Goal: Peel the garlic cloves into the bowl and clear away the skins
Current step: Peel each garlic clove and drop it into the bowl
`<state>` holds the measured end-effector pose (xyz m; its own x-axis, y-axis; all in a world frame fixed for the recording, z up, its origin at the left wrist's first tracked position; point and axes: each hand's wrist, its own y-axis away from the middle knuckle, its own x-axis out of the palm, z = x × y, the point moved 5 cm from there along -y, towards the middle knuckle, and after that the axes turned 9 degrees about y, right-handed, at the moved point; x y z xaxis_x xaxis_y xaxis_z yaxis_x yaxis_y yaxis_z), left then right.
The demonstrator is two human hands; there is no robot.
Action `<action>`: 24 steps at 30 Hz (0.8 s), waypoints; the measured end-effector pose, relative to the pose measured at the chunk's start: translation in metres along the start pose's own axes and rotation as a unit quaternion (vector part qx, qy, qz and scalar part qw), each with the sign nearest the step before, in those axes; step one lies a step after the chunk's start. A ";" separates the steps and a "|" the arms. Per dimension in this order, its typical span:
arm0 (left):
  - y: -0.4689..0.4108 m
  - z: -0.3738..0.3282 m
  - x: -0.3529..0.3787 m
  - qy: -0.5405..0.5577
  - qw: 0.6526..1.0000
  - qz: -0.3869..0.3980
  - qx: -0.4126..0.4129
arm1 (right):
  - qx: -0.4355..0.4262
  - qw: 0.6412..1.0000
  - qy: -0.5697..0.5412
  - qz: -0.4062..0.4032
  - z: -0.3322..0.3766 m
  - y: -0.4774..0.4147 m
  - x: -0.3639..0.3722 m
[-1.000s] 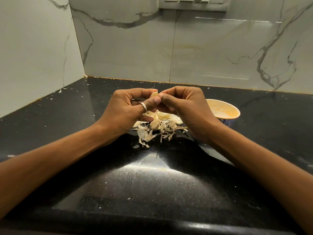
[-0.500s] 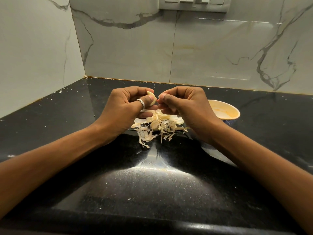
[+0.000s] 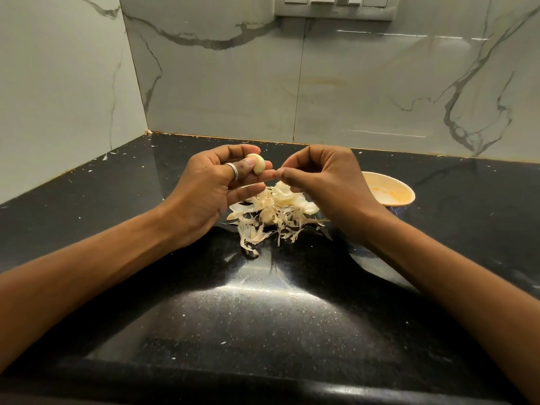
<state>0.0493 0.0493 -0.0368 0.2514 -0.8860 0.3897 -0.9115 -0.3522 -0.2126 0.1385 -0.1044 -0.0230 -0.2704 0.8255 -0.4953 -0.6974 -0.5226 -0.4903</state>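
My left hand (image 3: pixel 216 185), with a ring on the thumb, pinches a pale peeled garlic clove (image 3: pixel 258 164) between thumb and fingers above the counter. My right hand (image 3: pixel 320 178) is just to its right, fingers curled with fingertips pinched together close to the clove; whether a bit of skin is between them is too small to tell. A heap of papery garlic skins (image 3: pixel 271 213) lies on the black counter under both hands, with a clove-like lump inside it. The cream bowl (image 3: pixel 404 191) stands to the right, partly behind my right wrist.
The black speckled counter (image 3: pixel 263 317) runs to marble walls at the back and left. Small skin flecks are scattered near the back left corner (image 3: pixel 117 153). A switch panel (image 3: pixel 336 7) sits high on the back wall.
My hands have drawn slightly apart. The left hand has turned the clove so that it shows bare between thumb and fingers, and the right fingertips have come off it.
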 end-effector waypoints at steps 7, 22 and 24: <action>-0.001 0.003 0.000 0.046 0.998 0.002 -0.036 | -0.111 0.991 0.071 -0.037 0.014 0.005 0.001; 0.001 0.005 0.003 0.075 0.996 -0.008 -0.055 | -0.173 0.972 0.142 -0.074 0.022 0.009 0.003; 0.001 0.004 0.004 0.075 0.996 -0.010 -0.055 | -0.175 0.972 0.141 -0.073 0.021 0.008 0.003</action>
<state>0.0507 0.0442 -0.0393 0.2267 -0.8208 0.5244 -0.9386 -0.3278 -0.1072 0.1177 -0.1013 -0.0135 0.0425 0.8309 -0.5548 -0.4335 -0.4850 -0.7595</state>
